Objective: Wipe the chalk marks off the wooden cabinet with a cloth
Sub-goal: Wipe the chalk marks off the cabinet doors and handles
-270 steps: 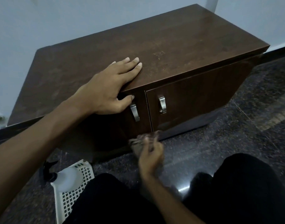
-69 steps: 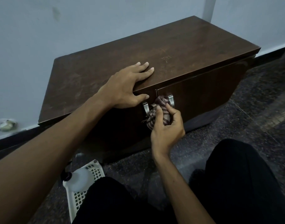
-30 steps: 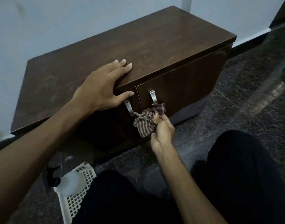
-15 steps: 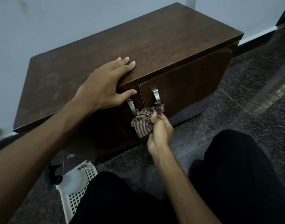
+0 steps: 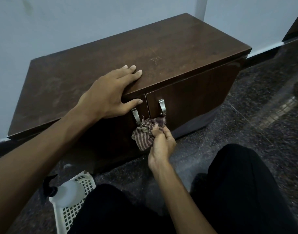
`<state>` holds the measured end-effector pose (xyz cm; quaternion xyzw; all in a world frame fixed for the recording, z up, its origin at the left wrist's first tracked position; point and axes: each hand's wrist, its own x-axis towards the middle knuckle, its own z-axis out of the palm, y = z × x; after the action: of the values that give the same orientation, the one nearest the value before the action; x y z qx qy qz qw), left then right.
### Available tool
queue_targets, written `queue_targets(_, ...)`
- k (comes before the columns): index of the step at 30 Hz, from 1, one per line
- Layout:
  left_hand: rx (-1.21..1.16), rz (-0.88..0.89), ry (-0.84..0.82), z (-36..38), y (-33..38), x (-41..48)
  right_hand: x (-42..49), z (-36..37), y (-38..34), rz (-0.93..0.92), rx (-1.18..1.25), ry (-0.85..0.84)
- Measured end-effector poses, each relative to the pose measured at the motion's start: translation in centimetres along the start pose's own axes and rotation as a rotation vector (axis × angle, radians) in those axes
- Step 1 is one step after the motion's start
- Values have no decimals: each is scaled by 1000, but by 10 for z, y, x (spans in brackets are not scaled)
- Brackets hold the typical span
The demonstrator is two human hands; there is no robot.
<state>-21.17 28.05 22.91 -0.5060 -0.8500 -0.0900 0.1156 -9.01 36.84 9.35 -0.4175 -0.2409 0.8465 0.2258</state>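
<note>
- While bracing the left hand (image 5: pixel 109 92) flat on the cabinet (image 5: pixel 178 48) top, pinching the bunched cloth (image 5: pixel 144 135) in the right hand (image 5: pixel 161 143) against the doors, below the handles (image 5: pixel 162 106).
- Could snag on those handles, or miss the faint chalk marks (image 5: pixel 155 59) on top.

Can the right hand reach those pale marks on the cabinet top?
Probably yes: the right hand grips the cloth below the handles, and the marks lie uncovered, clear of the left hand.
</note>
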Motion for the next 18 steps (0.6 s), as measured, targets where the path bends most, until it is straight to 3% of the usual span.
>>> queue_targets(4,-2,-9,-5,-1,0,-1,7,-4,-14,4,31,26)
queue_targets(8,2,-1,-2,-1,0,0,30,-8,-40,-104,115,103)
queue_targets(18,-8,-3,-8,-2,0,0,-13,10,23,-55,-78,7)
